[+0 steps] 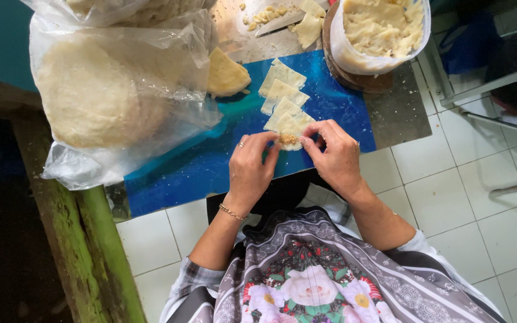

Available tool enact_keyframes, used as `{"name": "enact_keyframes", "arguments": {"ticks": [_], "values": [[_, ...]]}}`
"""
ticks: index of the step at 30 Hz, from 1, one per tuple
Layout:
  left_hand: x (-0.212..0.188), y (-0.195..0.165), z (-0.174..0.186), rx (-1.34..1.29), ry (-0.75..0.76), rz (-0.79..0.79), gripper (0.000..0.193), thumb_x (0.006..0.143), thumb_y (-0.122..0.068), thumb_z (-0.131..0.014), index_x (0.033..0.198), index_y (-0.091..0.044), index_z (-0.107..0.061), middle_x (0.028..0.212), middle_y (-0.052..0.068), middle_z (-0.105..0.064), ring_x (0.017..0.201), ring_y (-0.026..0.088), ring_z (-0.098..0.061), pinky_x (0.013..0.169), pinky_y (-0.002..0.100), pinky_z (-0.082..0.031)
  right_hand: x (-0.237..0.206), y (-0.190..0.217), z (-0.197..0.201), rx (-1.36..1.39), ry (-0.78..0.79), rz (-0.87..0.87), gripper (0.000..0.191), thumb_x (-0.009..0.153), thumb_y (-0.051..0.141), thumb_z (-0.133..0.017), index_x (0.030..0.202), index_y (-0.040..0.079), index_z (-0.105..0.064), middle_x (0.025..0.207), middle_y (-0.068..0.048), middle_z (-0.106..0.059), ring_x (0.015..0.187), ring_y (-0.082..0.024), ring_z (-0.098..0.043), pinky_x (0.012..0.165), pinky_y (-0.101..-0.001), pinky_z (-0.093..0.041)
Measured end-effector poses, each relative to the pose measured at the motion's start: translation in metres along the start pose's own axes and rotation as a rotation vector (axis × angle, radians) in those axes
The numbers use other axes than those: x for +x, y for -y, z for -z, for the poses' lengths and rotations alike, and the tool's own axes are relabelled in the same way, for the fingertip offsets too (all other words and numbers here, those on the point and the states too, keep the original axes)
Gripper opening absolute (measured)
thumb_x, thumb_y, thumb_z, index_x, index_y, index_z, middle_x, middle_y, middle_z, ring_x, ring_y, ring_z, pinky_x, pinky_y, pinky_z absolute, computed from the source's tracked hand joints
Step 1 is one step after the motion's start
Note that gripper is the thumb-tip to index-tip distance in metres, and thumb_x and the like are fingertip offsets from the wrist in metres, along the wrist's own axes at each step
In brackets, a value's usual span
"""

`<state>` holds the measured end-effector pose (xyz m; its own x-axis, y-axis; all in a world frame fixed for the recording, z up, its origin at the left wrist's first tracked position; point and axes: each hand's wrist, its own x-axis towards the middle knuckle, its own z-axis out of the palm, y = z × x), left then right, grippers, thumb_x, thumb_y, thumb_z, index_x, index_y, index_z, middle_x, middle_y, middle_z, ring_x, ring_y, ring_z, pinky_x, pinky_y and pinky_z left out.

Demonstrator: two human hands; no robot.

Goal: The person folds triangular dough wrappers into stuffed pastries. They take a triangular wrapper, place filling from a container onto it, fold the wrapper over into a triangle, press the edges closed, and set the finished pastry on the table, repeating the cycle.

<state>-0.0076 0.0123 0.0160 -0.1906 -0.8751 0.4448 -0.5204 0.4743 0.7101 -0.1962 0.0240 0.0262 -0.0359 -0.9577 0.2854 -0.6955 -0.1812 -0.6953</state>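
- Both hands meet over one pastry sheet: the left hand (pixel 251 164) pinches its near-left edge with curled fingertips, and the right hand (pixel 333 154) pinches the near-right edge in the same way.
- Between the fingertips lies the filled wrapper (pixel 288 133), a pale dough piece with a small brown spoonful of filling (pixel 288 139) in its middle; its edges are not yet closed over the filling, so the folding looks only just begun.
- Just beyond it, overlapping in a row, wait the cut wrappers (pixel 282 90), flat and unfilled; I judge these are left to do. No finished, folded piece shows anywhere in view.
- A wedge of dough (pixel 225 73) lies to their left, uncut.
- Under all of this is the blue mat (pixel 210 161), spread on the bench (pixel 399 113). The wrapper sits near the mat's front edge, which runs close to the bench's front edge, so little room lies toward the body.
- On the left, a plastic bag of round dough sheets (pixel 100 96) covers much of the mat and overhangs the bench edge.
- At the far right, a tub of pale filling (pixel 381 27) stands on a round board, touching the mat's corner.
- A knife (pixel 279 23) and dough scraps lie at the far side.
- Open mat shows to the near left of the hands.
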Motion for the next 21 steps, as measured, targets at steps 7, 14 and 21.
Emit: {"name": "enact_keyframes", "arguments": {"ticks": [7, 14, 21], "values": [[-0.002, 0.003, 0.006, 0.167, 0.101, -0.206, 0.031, 0.088, -0.006, -0.074, 0.118, -0.005, -0.066, 0.112, 0.006, -0.070, 0.097, 0.025, -0.064, 0.079, 0.038, -0.049, -0.007, 0.004, 0.004, -0.111, 0.000, 0.219, 0.027, 0.087, 0.013, -0.080, 0.111, 0.008, -0.071, 0.101, -0.003, -0.073, 0.087, -0.020, -0.068, 0.076, -0.0371, -0.049], [0.004, 0.011, -0.003, 0.250, 0.111, -0.269, 0.031, 0.085, -0.002, -0.069, 0.116, -0.006, -0.068, 0.108, 0.006, -0.068, 0.095, 0.026, -0.063, 0.080, 0.038, -0.051, -0.006, -0.003, -0.006, -0.249, -0.005, 0.441, 0.029, 0.087, 0.008, -0.077, 0.116, 0.007, -0.072, 0.110, -0.006, -0.073, 0.097, -0.025, -0.066, 0.079, -0.0388, -0.048], [-0.016, -0.006, 0.004, 0.096, 0.092, -0.133, 0.017, 0.087, 0.001, -0.070, 0.100, -0.009, -0.070, 0.097, 0.006, -0.067, 0.089, 0.029, -0.063, 0.079, 0.040, -0.053, -0.018, -0.001, 0.004, -0.124, 0.109, 0.390, 0.013, 0.087, 0.008, -0.077, 0.099, 0.007, -0.072, 0.097, -0.007, -0.068, 0.091, -0.028, -0.064, 0.077, -0.0410, -0.048]]}}
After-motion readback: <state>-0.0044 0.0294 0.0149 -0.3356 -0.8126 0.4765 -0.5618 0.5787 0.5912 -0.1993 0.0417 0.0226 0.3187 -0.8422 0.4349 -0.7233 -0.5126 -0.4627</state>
